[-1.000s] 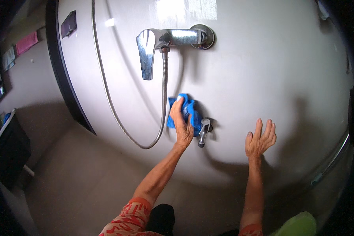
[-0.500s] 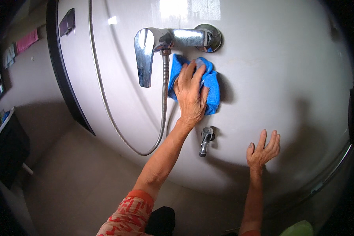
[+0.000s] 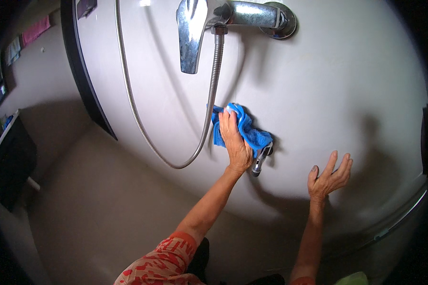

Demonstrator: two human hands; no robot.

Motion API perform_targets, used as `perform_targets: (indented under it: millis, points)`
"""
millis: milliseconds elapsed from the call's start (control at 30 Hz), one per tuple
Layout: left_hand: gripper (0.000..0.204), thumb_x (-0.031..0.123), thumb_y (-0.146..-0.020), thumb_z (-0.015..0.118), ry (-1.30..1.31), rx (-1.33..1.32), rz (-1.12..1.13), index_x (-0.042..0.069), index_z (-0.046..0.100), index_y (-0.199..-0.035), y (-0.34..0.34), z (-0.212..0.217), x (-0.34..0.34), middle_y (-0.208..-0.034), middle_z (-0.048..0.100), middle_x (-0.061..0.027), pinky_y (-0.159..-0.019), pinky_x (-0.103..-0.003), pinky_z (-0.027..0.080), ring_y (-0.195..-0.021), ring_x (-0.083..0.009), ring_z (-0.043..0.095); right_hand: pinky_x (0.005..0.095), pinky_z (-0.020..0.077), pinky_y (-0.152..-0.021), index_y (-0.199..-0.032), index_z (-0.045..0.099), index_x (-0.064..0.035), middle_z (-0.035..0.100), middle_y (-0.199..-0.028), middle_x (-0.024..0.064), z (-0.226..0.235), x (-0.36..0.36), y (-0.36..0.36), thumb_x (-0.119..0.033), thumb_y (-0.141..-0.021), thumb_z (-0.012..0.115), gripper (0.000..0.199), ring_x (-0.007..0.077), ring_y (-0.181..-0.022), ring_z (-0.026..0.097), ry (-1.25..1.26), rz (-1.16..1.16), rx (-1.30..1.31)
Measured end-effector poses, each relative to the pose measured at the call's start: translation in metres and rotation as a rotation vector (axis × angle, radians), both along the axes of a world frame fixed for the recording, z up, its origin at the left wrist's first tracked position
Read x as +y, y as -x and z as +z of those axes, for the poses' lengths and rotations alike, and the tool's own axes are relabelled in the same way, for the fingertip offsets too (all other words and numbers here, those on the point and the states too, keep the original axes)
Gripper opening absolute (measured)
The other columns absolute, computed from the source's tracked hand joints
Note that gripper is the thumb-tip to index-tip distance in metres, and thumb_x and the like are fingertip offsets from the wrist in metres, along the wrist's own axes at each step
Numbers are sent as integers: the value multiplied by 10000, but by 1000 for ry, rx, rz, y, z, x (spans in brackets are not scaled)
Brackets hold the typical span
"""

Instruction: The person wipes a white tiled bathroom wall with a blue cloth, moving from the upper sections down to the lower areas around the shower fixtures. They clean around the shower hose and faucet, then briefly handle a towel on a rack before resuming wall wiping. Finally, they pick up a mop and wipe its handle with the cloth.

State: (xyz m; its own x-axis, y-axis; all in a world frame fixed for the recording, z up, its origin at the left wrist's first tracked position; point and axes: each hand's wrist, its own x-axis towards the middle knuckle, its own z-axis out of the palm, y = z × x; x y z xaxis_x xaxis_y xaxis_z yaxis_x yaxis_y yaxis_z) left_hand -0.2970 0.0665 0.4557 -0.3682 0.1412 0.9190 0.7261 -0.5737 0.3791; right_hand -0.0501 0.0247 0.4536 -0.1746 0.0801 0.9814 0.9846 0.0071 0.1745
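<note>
My left hand (image 3: 236,143) presses a crumpled blue cloth (image 3: 253,135) flat to the pale wall, with its fingers bunched on the fabric. Below the cloth, the spout of a small chrome tap (image 3: 258,165) pokes out; its upper part is covered by the blue fabric. Farther right, my right hand (image 3: 329,179) has its fingers spread near the wall and holds nothing; whether it touches the surface I cannot tell.
A chrome shower mixer (image 3: 252,15) juts from the wall above. Its metal hose (image 3: 137,124) loops down just left of my left hand. A dark vertical frame (image 3: 83,76) stands at the left, with a pink cloth (image 3: 36,30) beyond it. Grey floor (image 3: 104,209) lies below.
My left hand has slid the blue cloth down the wall, from under the mixer to the small tap. My right hand stays spread in about the same place. The view has tipped downward.
</note>
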Motion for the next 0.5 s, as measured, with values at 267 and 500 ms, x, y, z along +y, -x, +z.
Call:
perform_targets:
  millis: [267, 500]
  points:
    - [636, 204, -864, 482, 121, -54, -103, -7, 196, -1392, 11, -77, -5, -1436, 210, -233, -1087, -474, 115, -1334, -416, 168, 538, 253, -961, -1355, 359, -102, 265, -1404, 205, -3, 6, -2, -355, -848, 412, 569, 414, -1264, 280, -12, 43, -3]
    - [588, 286, -882, 501, 266, -281, -38, 2, 294, -1355, 33, -163, 19, -1408, 269, -153, -1068, -364, 173, -1293, -277, 254, 551, 239, -980, -1350, 364, -93, 263, -1400, 214, -7, 1, -14, -333, -821, 461, 589, 423, -1266, 272, 2, 18, -24]
